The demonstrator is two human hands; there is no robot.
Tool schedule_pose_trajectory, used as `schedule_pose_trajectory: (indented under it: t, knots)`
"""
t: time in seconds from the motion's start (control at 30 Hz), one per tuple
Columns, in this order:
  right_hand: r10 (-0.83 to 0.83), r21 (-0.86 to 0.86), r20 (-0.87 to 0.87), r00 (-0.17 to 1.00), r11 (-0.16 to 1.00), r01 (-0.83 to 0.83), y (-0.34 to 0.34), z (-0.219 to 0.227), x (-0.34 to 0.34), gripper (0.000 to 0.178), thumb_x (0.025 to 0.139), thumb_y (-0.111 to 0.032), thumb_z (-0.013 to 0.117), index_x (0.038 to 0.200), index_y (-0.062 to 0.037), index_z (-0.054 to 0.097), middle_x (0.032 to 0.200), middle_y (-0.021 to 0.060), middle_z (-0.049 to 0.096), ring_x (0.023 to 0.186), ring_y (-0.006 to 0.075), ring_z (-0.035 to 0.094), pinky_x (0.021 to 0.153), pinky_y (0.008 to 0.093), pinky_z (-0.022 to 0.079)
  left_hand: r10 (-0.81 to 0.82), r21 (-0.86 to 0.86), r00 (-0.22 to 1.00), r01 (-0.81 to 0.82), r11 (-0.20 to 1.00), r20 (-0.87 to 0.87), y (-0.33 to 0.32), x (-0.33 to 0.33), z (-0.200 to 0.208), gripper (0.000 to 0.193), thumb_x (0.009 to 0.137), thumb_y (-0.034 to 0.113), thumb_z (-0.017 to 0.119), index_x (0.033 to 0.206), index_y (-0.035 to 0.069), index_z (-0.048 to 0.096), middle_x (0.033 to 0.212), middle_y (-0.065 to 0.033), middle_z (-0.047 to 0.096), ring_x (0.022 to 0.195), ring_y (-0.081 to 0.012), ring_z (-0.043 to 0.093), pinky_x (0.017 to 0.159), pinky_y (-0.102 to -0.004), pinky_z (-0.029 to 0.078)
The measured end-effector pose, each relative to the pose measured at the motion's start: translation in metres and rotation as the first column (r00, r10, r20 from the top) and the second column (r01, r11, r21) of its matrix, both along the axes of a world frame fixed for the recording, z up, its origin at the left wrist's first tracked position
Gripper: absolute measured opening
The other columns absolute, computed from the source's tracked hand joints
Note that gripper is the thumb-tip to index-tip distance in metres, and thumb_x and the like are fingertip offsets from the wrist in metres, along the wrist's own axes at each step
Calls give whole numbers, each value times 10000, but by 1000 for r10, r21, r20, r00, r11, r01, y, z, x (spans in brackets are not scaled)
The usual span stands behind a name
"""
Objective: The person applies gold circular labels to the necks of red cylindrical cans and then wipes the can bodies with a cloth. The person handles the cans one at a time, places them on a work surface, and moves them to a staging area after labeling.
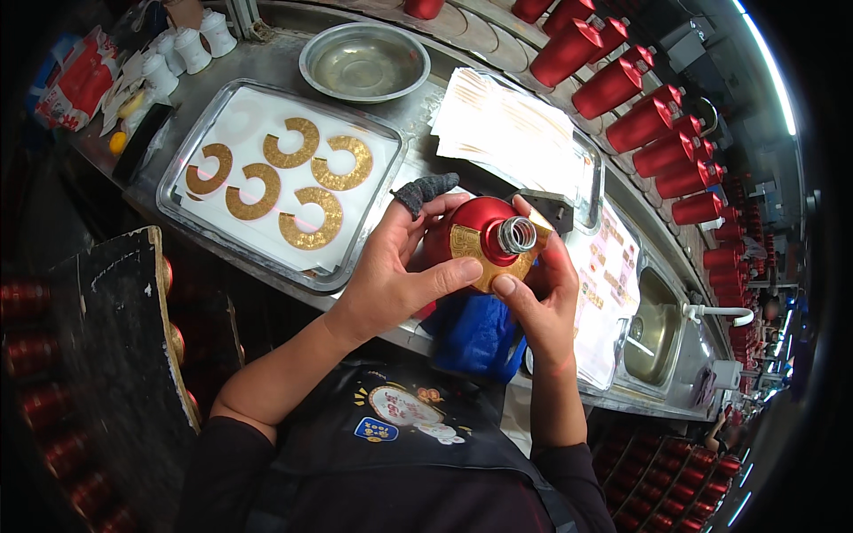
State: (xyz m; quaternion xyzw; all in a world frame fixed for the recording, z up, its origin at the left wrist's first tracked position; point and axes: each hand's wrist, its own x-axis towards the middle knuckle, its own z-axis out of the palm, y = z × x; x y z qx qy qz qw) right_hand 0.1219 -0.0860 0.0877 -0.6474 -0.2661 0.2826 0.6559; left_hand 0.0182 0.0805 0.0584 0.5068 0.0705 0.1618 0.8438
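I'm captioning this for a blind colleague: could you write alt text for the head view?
A person's left hand and right hand hold an uncapped red bottle, thumbs at the gold label curving over its shoulder. To the left, a metal tray holds five gold C-shaped labels, with a metal bowl beyond it; more red bottles line the upper right.

Here's the head camera, peering down from close above the fingers (458, 274), bench (277, 64) curving beyond them!

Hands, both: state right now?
Left hand: holding the red bottle, thumb on its gold label.
Right hand: holding the same bottle from the right.
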Motion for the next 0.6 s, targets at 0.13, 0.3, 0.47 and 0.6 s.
schedule_pose_trajectory:
  t: [0.13, 0.3, 0.47, 0.6]
  knots:
    - [1, 15, -11, 1000, 1000, 0, 0, 1, 0, 759, 891, -128, 762, 1530, 37, 389, 1379, 145, 565, 1190, 201, 630, 964, 311, 539, 10, -9, 1000, -10, 1000, -11, 2, 0, 0, 678, 877, 160, 820, 1413, -17, 444, 1384, -145, 545, 1293, -210, 537, 1128, -364, 419]
    - [0, 19, -49, 999, 1000, 0, -1, 3, 0, 728, 919, -171, 741, 1528, 35, 399, 1405, 139, 546, 1231, 200, 595, 1012, 323, 507, 16, -12, 1000, -16, 1000, -27, -1, -1, 0, 662, 885, 170, 814, 1404, -16, 447, 1381, -156, 547, 1291, -209, 540, 1127, -364, 422]
    - [-8, -5, -61, 998, 1000, 7, -2, 6, 0, 695, 937, -187, 724, 1520, 34, 415, 1431, 122, 534, 1240, 186, 579, 1017, 313, 501, 23, -19, 1000, -24, 1000, -16, -3, 1, 0, 646, 897, 170, 803, 1400, -24, 447, 1375, -166, 549, 1291, -204, 540, 1123, -361, 427]
    - [-18, -12, -56, 998, 1000, 17, -3, 5, 1, 668, 948, -184, 710, 1514, 32, 429, 1455, 120, 525, 1255, 176, 566, 999, 302, 504, 25, -12, 1000, -25, 1000, 4, -4, 1, -1, 640, 908, 164, 788, 1406, -30, 435, 1378, -168, 546, 1298, -203, 536, 1127, -362, 423]
